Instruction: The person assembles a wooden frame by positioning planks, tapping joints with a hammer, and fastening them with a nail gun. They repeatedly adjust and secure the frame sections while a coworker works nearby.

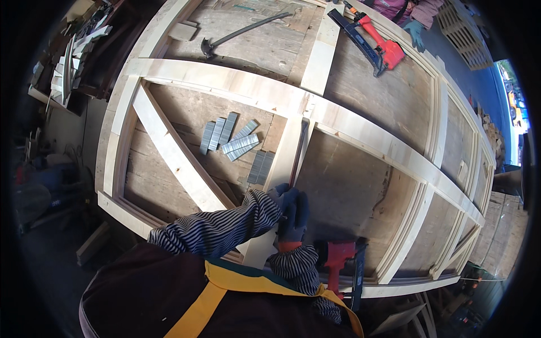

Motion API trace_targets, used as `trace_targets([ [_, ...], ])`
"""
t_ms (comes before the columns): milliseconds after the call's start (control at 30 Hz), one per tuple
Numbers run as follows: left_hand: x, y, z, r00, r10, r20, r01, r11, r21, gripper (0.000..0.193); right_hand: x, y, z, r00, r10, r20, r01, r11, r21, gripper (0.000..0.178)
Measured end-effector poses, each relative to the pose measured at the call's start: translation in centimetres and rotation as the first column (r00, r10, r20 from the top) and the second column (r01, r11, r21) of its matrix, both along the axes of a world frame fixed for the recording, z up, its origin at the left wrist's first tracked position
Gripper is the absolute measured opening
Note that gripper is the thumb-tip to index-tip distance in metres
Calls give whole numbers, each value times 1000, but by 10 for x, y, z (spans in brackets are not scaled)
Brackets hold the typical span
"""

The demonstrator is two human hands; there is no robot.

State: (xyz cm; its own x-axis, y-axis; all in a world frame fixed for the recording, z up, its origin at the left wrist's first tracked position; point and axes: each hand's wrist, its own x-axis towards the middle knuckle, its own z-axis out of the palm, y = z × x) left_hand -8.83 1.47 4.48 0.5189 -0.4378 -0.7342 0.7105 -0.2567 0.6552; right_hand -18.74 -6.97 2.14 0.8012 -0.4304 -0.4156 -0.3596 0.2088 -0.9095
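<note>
A dark metal pry bar (300, 147) lies along the middle wooden crosspiece, its flattened tip near the joint of the frame. My left hand (283, 195), in a dark blue glove, is closed around its near end. Right against it is my right hand (294, 218), in a similar glove with an orange cuff, also closed at the near end of the bar. My hands partly hide the grip. Several strips of silver staples (231, 135) lie on the panel left of the bar. A red and black nail gun (338, 256) rests just right of my right forearm.
The large wooden frame (389, 147) has raised slats and a diagonal brace (177, 152). A hammer (242, 35) and a second red nail gun (383, 50) lie on the far side. Beyond it is another person's gloved hand (415, 34). Scrap wood (69, 70) stands at far left.
</note>
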Motion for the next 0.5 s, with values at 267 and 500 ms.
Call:
trace_targets([
  [267, 61, 0, 33, 741, -564, 365, 348, 787, 509, 47, -5, -11, 0, 976, -149, -162, 188, 945, 267, 51],
  [500, 50, 0, -21, 357, -468, 809, -225, 797, 560, 64, -21, -47, 14, 998, -60, -11, 61, 991, 123, 53],
])
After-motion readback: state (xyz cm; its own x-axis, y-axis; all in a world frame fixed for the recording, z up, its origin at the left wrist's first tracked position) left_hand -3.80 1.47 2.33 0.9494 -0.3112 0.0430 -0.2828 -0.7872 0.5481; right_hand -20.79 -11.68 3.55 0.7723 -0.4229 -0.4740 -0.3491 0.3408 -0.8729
